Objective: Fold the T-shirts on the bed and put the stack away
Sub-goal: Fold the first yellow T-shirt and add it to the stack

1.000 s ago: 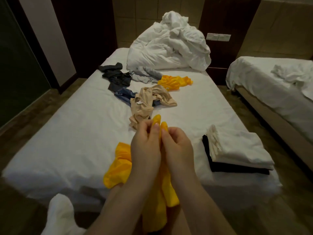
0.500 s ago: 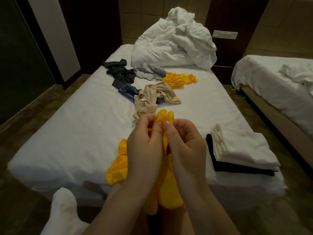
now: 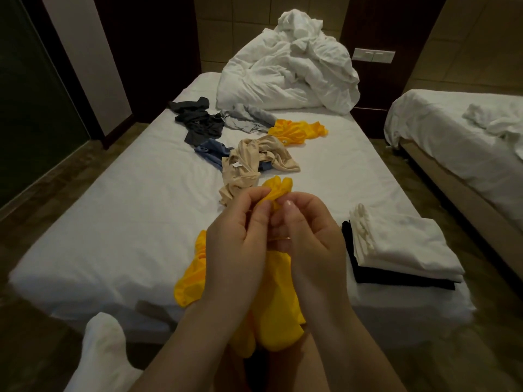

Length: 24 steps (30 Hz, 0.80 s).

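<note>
Yellow cloth was bunched between the fingers (image 3: 261, 212) of both hands. The left hand (image 3: 235, 247) and the right hand (image 3: 314, 244) each pinched the top of a yellow T-shirt (image 3: 278, 292), held up over the near edge of the bed (image 3: 113, 236). Its body hung down behind the wrists, and one fold lay on the sheet to the left. Near the right hand sat a folded stack (image 3: 404, 247), white shirts on a black one. Beyond the hands lay a crumpled beige shirt (image 3: 249, 162) with a small white tag (image 3: 236, 164), its writing too small to read. Farther on lay a blue shirt (image 3: 212, 148), a dark shirt (image 3: 198, 123), a grey shirt (image 3: 246, 117) and a second yellow shirt (image 3: 297, 131), with a heaped white duvet (image 3: 288, 75) at the head.
</note>
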Tool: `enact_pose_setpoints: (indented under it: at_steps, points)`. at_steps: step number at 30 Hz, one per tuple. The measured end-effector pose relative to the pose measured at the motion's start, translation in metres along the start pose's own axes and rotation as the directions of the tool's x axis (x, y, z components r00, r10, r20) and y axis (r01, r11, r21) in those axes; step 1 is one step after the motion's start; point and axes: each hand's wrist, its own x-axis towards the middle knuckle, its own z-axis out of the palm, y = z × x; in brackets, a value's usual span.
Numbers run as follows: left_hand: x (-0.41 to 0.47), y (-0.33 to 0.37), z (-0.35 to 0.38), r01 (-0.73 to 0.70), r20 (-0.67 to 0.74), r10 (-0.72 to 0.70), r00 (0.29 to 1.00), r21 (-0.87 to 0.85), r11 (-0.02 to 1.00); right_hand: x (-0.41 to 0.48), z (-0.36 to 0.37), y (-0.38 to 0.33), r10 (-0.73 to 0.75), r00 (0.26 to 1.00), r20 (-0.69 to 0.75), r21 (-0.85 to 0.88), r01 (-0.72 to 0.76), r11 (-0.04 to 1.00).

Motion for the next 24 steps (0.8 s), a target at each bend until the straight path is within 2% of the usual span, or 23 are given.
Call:
enact_pose_setpoints:
  at_steps: [3, 5, 9, 11, 12, 14, 18, 20, 24]
  points:
    - [-0.001, 0.002, -0.001, -0.002, -0.03, 0.002, 1.0, -0.022, 1.0, 0.005, -0.005, 0.004, -0.154, 0.988, -0.024, -0.229, 0.145, 0.963]
    - [-0.002, 0.005, -0.002, -0.018, -0.011, 0.017, 1.0, -0.03, 0.999, 0.011, -0.011, 0.004, -0.173, 0.985, 0.027, -0.269, 0.173, 0.947]
    - [-0.004, 0.013, -0.006, -0.106, 0.082, 0.11, 0.991, -0.052, 0.993, 0.028, -0.024, -0.006, -0.1, 0.94, 0.327, -0.284, 0.199, 0.938]
    - [-0.002, 0.018, -0.01, -0.145, 0.115, 0.152, 0.982, -0.062, 0.987, 0.036, -0.027, -0.011, -0.062, 0.888, 0.456, -0.199, 0.17, 0.965]
    - [0.002, 0.02, -0.013, -0.156, 0.126, 0.164, 0.978, -0.073, 0.985, 0.04, -0.027, -0.013, -0.058, 0.88, 0.472, -0.156, 0.147, 0.977]
    - [0.017, 0.027, -0.021, -0.178, 0.132, 0.188, 0.973, -0.083, 0.981, 0.048, -0.025, -0.019, -0.069, 0.897, 0.437, -0.144, 0.145, 0.979]
    - [0.061, 0.052, -0.031, -0.245, 0.181, 0.243, 0.953, -0.015, 0.97, 0.076, -0.016, -0.051, -0.239, 0.91, 0.339, -0.266, 0.336, 0.904]
    - [0.083, 0.069, -0.032, -0.3, 0.208, 0.283, 0.936, 0.053, 0.953, 0.096, -0.01, -0.076, -0.323, 0.889, 0.326, -0.295, 0.42, 0.858]
    - [0.12, 0.108, -0.039, -0.429, 0.201, 0.389, 0.899, 0.23, 0.873, 0.133, 0.003, -0.128, -0.476, 0.824, 0.308, -0.446, 0.566, 0.693]
